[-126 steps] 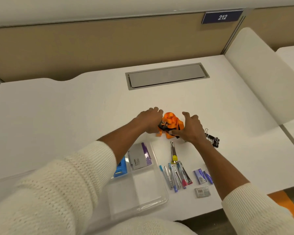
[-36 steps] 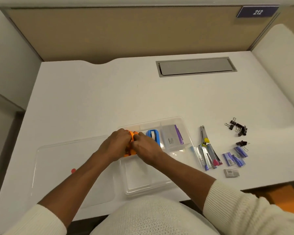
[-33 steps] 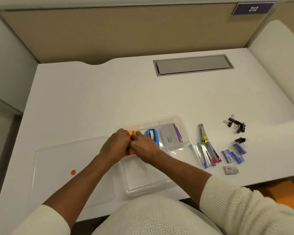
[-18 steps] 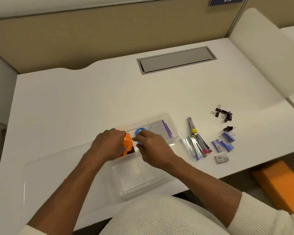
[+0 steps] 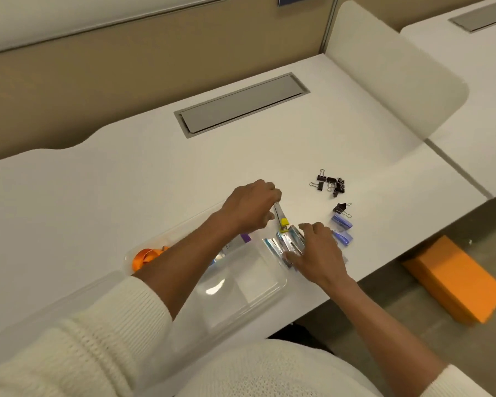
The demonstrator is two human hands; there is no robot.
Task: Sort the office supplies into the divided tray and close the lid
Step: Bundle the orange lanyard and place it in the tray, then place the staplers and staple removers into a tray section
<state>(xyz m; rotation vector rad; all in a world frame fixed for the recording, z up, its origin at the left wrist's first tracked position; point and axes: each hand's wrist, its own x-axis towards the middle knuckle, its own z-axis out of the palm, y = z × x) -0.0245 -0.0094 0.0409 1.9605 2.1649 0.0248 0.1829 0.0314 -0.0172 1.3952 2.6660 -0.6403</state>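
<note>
The divided tray [image 5: 272, 287], a clear plastic box that looks light and slippery, sits at the near edge of the white counter [image 5: 155, 173], in front of the person. Its lid [image 5: 55, 308], also clear, lies open to the left, partly under a cream sleeve. Being so light, the tray would probably slide if pushed, so it is best steadied by its rim. An orange ribbon-like bundle [image 5: 145, 257] rests in the far left compartment, and a card with a purple edge [image 5: 242, 239] lies in a far compartment; the two near compartments look empty.

Just right of the tray lies a row of small metal clippers [image 5: 284, 246] with coloured tips. They look stiff, thin and smooth, so they are likely easiest pinched across the narrow sides or gathered as a bunch. The right hand [image 5: 317, 253] lies flat on them with fingers spread, closed on nothing. The left hand [image 5: 248, 207] crosses over the tray and pinches the far end of one clipper with a yellow part [image 5: 281, 220].

Farther right are blue packets [image 5: 341, 230] and, beyond them, black binder clips [image 5: 331, 183].

Half a second earlier both hands were inside the tray at the orange bundle; they have since moved right to the clippers, leaving the bundle in its compartment.
</note>
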